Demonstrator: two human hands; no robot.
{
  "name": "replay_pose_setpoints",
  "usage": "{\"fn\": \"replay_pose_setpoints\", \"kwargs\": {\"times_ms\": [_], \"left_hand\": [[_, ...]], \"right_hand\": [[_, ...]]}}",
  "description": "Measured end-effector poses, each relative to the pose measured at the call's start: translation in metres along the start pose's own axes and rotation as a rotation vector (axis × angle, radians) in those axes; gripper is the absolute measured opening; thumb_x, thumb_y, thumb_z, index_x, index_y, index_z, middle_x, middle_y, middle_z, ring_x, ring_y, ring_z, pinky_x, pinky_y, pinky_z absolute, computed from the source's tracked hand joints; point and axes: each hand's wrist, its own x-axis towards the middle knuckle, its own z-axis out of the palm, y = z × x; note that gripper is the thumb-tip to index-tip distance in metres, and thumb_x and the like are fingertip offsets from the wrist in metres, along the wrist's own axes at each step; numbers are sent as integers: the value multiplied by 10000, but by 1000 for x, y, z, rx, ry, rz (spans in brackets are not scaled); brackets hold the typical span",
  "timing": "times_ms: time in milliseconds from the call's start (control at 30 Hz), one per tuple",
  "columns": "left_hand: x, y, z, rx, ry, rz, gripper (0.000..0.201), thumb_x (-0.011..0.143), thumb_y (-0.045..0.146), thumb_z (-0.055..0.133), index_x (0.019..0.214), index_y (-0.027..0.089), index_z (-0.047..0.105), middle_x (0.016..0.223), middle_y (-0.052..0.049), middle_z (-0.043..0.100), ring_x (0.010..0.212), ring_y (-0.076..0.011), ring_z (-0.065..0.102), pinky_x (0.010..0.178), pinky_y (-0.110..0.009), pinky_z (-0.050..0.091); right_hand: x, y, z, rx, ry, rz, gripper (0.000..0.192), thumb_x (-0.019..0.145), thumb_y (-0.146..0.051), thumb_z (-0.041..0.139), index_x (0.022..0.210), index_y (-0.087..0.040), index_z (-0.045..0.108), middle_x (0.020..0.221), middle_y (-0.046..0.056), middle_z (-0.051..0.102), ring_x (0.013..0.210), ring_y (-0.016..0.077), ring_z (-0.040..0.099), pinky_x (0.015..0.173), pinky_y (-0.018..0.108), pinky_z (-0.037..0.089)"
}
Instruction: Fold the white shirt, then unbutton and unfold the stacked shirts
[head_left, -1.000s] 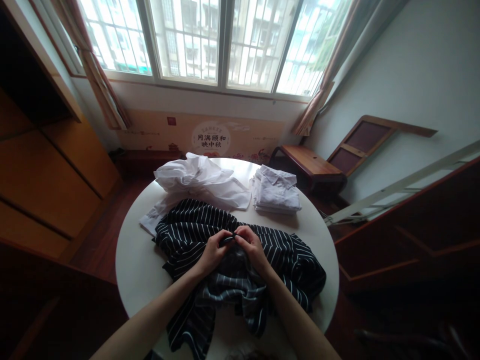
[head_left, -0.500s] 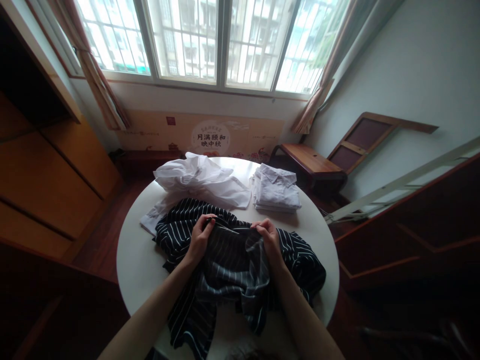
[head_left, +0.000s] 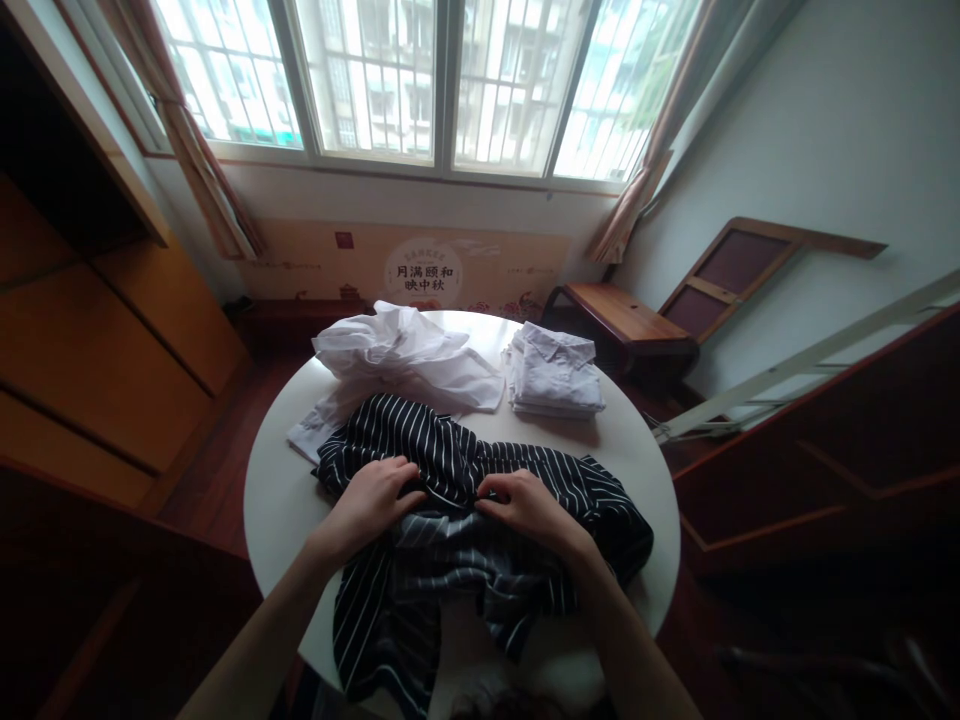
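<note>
We have both hands flat on the dark navy white-striped shirt, spread rumpled over the near half of the round white bench. Left hand and right hand press palm-down, grip open, nothing pinched. Folded so far: one white stack. Left: this shirt, unfolded, and the crumpled white shirts.

Both hands, left hand and right hand, press flat on a dark striped shirt on the round bench. A crumpled white shirt lies at 11 o'clock, folded shirts at 1 o'clock.
</note>
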Motion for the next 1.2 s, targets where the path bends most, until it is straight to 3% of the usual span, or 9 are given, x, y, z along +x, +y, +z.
{"fn": "replay_pose_setpoints", "kwargs": {"times_ms": [100, 233, 333, 467, 633, 767, 900, 1200], "left_hand": [[7, 21, -2, 60, 121, 58, 189, 745, 377, 587, 830, 208, 592, 866, -35, 586, 788, -194, 523, 725, -306, 382], [23, 41, 12, 20, 62, 139, 216, 742, 369, 597, 875, 199, 592, 859, -30, 596, 822, -197, 530, 762, -323, 406], [33, 39, 34, -157, 46, 88, 138, 778, 293, 556, 819, 173, 611, 796, -28, 619, 762, -174, 559, 706, -279, 430], [36, 29, 62, -437, 101, 6, 128, 786, 236, 530, 773, 158, 631, 770, -26, 649, 715, -155, 587, 682, -252, 448], [32, 25, 76, -567, 130, -107, 173, 795, 282, 521, 802, 158, 641, 800, -36, 668, 751, -168, 603, 705, -263, 459], [31, 24, 79, -609, 152, -140, 230, 808, 340, 505, 832, 155, 639, 826, -41, 670, 777, -175, 606, 723, -273, 459], [31, 22, 83, -605, 169, -127, 175, 800, 283, 518, 834, 160, 637, 824, -36, 660, 768, -166, 596, 722, -271, 458], [28, 22, 85, -581, 182, -5, 131, 797, 200, 511, 776, 159, 633, 757, -26, 612, 703, -139, 563, 662, -242, 449]], "right_hand": [[6, -4, 0, -15, 58, -61, 88, 740, -278, 596, 711, -222, 656, 646, -5, 547, 597, 131, 485, 593, 267, 356], [15, -11, -5, 90, 156, -126, 69, 715, -256, 630, 689, -193, 644, 785, 26, 554, 773, 165, 514, 721, 295, 384], [21, -6, -2, 285, 133, -70, 98, 726, -278, 615, 706, -183, 629, 716, 2, 550, 700, 139, 503, 681, 272, 381], [27, 15, 16, 655, 123, 121, 185, 683, -357, 633, 670, -181, 578, 626, -30, 520, 611, 116, 475, 592, 243, 359], [30, 33, 34, 870, 143, 218, 221, 645, -375, 658, 664, -180, 556, 609, -43, 504, 576, 94, 449, 574, 225, 341], [30, 37, 38, 915, 188, 244, 228, 624, -367, 672, 670, -181, 549, 599, -47, 502, 567, 92, 446, 574, 227, 343], [29, 36, 39, 896, 213, 236, 222, 618, -355, 673, 678, -182, 548, 602, -44, 509, 571, 98, 457, 581, 233, 349], [29, 34, 38, 807, 263, 233, 189, 622, -326, 640, 617, -177, 524, 566, -50, 474, 545, 92, 417, 550, 230, 323]]}}
